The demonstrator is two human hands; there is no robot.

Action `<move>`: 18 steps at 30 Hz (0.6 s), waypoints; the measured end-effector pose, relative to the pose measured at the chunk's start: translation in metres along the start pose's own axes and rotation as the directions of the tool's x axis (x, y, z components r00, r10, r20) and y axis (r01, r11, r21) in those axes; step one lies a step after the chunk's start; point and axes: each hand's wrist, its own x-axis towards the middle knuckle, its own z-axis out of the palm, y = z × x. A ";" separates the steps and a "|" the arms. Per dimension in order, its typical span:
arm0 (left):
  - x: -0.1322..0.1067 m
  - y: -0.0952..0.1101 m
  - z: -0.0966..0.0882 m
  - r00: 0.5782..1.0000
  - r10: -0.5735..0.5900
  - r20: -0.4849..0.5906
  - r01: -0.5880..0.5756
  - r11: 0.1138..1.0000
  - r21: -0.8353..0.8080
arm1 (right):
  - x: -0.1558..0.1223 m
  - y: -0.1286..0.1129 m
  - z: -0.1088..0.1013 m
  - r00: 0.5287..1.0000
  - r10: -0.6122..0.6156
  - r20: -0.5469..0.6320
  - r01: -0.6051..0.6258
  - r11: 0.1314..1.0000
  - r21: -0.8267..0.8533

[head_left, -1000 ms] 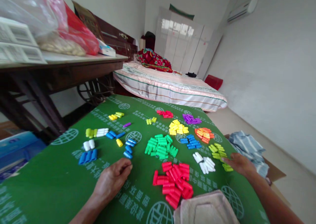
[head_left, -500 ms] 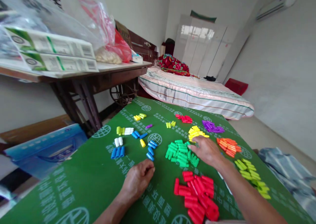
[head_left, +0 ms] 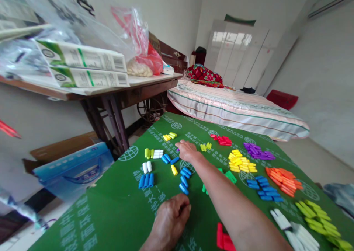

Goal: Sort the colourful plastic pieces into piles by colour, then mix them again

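My right hand (head_left: 187, 150) reaches across the green board, its fingertips closed around a small purple plastic piece (head_left: 177, 149). Curled near the front is my left hand (head_left: 172, 218), its thumb pressed against the fingers, so anything inside is hidden. Just beyond it lie several blue pieces (head_left: 183, 188), and a single yellow piece (head_left: 174, 170) rests farther off. To the left are upright-looking blue pieces (head_left: 146, 181), two white ones (head_left: 147, 166), and a row of lime and white pieces (head_left: 153, 153). My right forearm partly covers the green pile (head_left: 230, 176) and the red pile (head_left: 225, 240).
Sorted piles of yellow (head_left: 241, 161), red (head_left: 221, 139), purple (head_left: 257, 150), orange (head_left: 284, 181), blue (head_left: 265, 188), lime (head_left: 320, 221) and white pieces (head_left: 295, 230) cover the board's right side. A sewing table (head_left: 132, 90) with boxes and bags stands left, a bed (head_left: 238, 105) behind.
My right hand has moved from beside the yellow and green piles leftward to the lone purple piece. My left hand stays curled. The view has shifted, showing blue and white piles at right.
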 end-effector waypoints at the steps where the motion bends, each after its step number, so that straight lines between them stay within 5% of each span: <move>1: 0.000 0.000 0.000 1.000 -0.002 -0.001 0.002 1.000 -0.004 | 0.003 -0.001 0.004 1.000 -0.007 0.008 0.007 1.000 -0.010; 11: 0.004 -0.001 -0.003 1.000 0.026 -0.005 -0.026 0.999 0.018 | -0.019 0.005 0.007 1.000 -0.003 -0.016 0.003 0.999 -0.051; 18: 0.010 -0.007 -0.003 0.997 0.074 -0.011 -0.073 0.997 0.020 | -0.073 0.078 -0.015 0.980 0.166 -0.111 -0.172 0.984 -0.043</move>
